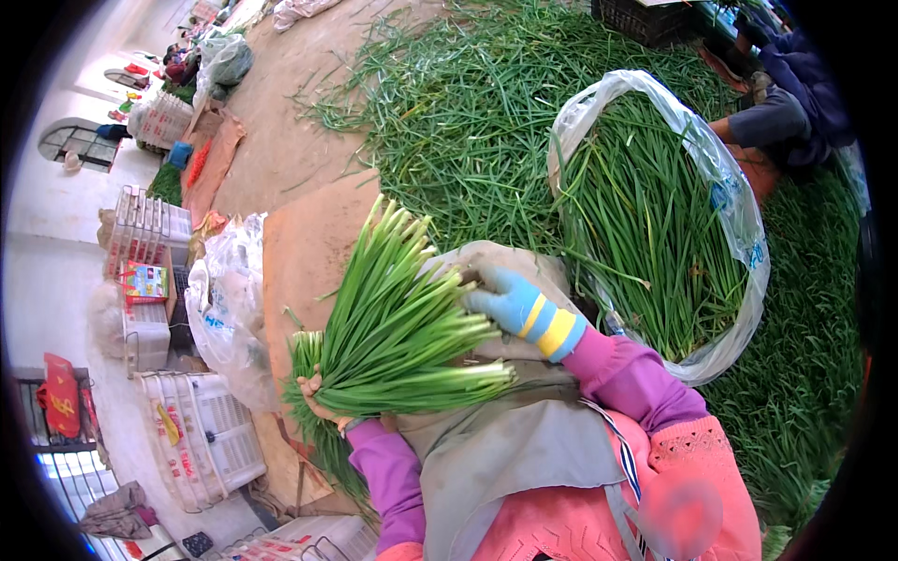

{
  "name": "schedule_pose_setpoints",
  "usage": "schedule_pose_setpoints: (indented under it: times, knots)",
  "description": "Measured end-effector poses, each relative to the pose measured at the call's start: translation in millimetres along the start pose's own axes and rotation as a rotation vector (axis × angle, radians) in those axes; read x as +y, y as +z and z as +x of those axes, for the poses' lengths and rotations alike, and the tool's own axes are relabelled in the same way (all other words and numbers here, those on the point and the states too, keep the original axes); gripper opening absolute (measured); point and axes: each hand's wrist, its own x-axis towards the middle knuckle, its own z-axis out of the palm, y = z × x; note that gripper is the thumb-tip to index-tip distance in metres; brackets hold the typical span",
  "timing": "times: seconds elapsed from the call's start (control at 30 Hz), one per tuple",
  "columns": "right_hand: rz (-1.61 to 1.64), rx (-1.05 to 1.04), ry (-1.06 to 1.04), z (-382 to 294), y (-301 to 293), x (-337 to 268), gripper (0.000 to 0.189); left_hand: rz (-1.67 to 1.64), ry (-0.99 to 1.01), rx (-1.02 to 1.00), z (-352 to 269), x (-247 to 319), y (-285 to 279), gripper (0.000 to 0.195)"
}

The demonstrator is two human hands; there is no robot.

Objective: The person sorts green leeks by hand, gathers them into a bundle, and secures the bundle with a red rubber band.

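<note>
My bare left hand (317,398) grips a thick bunch of garlic chives (400,322) around its leafy part. The pale cut ends fan out up and to the right, over my lap. My right hand (501,298), in a blue knit glove with yellow bands, is at the pale ends on the bunch's right side. Its fingertips are dark and partly lost against the stalks, so whether they pinch any is unclear. Beneath my left hand another bundle of chives (307,345) lies on a brown board (309,231). A grey apron (505,449) covers my lap.
A clear plastic bag (754,259) full of chives stands open at my right. Loose leaves (463,119) cover the floor ahead. White plastic crates (210,428) and a crumpled bag (224,315) line the left. Another person (786,105) sits at the upper right, near a black crate (645,24).
</note>
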Motion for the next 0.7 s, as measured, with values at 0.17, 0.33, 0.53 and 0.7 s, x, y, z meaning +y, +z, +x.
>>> schedule_pose_setpoints:
  times: [0.17,0.33,0.53,0.7]
  knots:
    - [0.728,0.579,0.801,22.7,-43.0,-40.6,0.024,-0.044,-0.210,0.069,4.7,3.5,23.2,0.015]
    - [0.501,0.358,0.380,14.3,-36.2,-39.0,0.054,-0.090,-0.268,0.082,14.1,-8.0,31.1,0.020]
    - [0.182,0.444,0.082,61.3,-58.3,53.3,0.029,0.210,-0.091,0.298,22.6,-23.8,42.1,0.021]
    - [0.984,0.496,0.329,28.6,-110.5,-3.9,0.025,0.280,-0.212,0.340,20.5,-13.7,11.8,0.022]
